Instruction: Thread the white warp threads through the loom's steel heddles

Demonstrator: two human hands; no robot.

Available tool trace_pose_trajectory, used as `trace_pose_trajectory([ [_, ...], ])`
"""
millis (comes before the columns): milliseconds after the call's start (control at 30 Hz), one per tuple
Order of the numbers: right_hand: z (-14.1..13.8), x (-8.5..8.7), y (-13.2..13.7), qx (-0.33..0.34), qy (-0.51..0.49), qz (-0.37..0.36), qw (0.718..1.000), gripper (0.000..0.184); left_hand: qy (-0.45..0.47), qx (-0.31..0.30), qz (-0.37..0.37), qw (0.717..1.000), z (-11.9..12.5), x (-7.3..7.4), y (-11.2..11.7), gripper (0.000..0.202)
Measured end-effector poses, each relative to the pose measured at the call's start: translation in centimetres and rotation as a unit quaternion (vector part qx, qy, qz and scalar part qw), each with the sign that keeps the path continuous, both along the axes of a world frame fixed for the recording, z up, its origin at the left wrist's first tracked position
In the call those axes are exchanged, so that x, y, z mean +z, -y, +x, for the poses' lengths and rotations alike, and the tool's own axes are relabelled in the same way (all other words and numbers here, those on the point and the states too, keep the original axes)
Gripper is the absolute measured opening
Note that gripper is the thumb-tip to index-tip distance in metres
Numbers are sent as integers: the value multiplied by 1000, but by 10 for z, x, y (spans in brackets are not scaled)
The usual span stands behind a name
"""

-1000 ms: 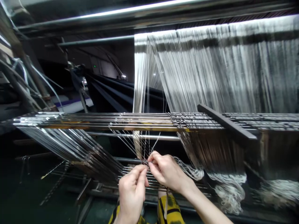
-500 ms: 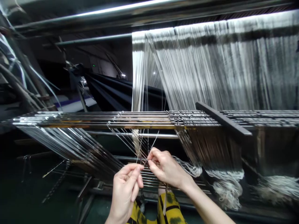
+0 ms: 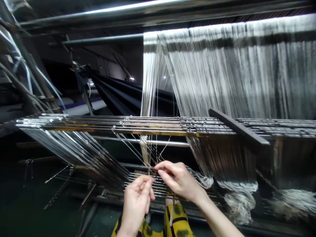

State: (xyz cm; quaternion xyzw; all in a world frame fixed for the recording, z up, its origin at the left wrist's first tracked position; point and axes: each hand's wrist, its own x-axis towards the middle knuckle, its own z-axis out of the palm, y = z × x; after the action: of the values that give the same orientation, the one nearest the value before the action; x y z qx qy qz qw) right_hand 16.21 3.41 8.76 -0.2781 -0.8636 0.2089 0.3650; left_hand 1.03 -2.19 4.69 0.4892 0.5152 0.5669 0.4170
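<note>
My left hand (image 3: 137,199) is below the loom's heddle frames, thumb and forefinger pinched near a thin metal heddle wire (image 3: 133,153). My right hand (image 3: 179,180) is just to its right, fingers pinched on a fine white warp thread (image 3: 164,150) that runs up toward the frames. A slim hook tool (image 3: 172,210) hangs down from under my right palm. The fingertips of both hands nearly meet. A sheet of white warp threads (image 3: 222,72) hangs from the upper bar down into the heddle frames (image 3: 148,126).
Loose heddle wires (image 3: 81,154) fan down at the left. Bundles of white thread ends (image 3: 240,197) hang at the right under a dark crossbar (image 3: 239,128). Yellow-and-black patterned trousers (image 3: 176,223) show below my hands. Dark machinery fills the back left.
My left hand rose slightly and closed toward the right hand; the right hand dropped a little. The view shifted slightly.
</note>
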Motion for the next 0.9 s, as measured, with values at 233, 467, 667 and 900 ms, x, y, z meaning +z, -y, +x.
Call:
trace_pose_trajectory([
  [233, -8, 10, 3, -7, 18, -10, 1000, 6, -134, 84, 105, 982, 16, 4, 12, 18],
  [467, 5, -4, 4, 66, -58, 53, 995, 19, 106, -92, -98, 985, -8, 7, 7, 27],
  [667, -1, 13, 4, 30, 56, 37, 997, 9, -128, 58, 51, 989, 14, 21, 14, 24],
  [900, 4, 25, 17, 13, 85, -1, 996, 11, -272, -40, 79, 958, 2, 11, 15, 27],
])
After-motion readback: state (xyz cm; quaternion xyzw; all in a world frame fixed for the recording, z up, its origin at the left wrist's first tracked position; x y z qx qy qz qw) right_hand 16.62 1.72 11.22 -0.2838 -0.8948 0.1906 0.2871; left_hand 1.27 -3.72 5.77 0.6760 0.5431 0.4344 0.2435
